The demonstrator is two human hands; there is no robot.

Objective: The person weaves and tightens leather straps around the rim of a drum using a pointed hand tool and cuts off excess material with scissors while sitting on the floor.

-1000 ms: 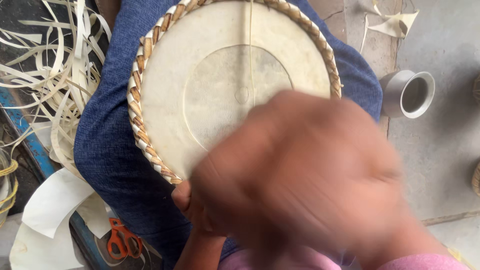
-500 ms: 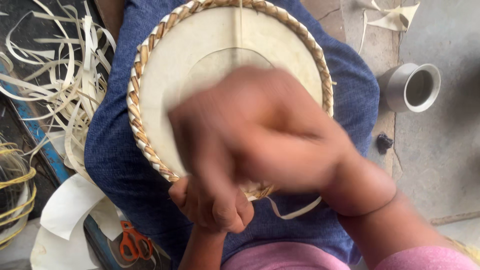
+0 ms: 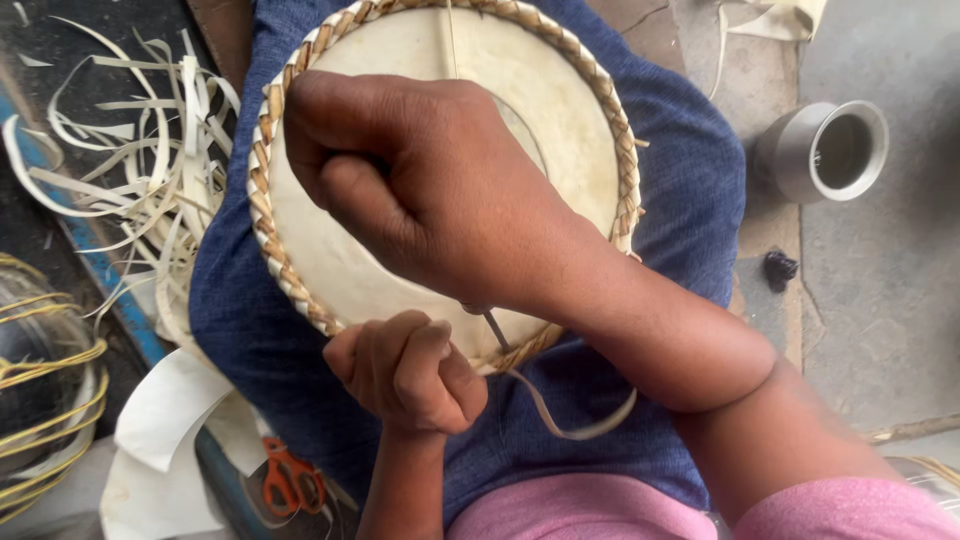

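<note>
On my lap, across the blue cloth [image 3: 640, 200] over my thighs, lies the round tray [image 3: 570, 130], its pale disc facing up so the plaited rim [image 3: 262, 210] is within reach all round. My right hand [image 3: 430, 190] lies over the middle of the disc with its grip clenched; what it pinches is hidden under my fingers, so I cannot tell. It presses down there, I judge, to keep the tray from turning. My left hand [image 3: 410, 370] sits at the near edge of the rim, fist closed on a thin dark tool [image 3: 496, 330] that pokes into the plait. A loose strip [image 3: 570, 415] curls from that same spot down over the cloth. Off the lap's left edge lie pale strips [image 3: 150, 170], and orange scissors [image 3: 285, 480] near my left forearm. A grey cup [image 3: 825, 150] stands on the floor to the right.
</note>
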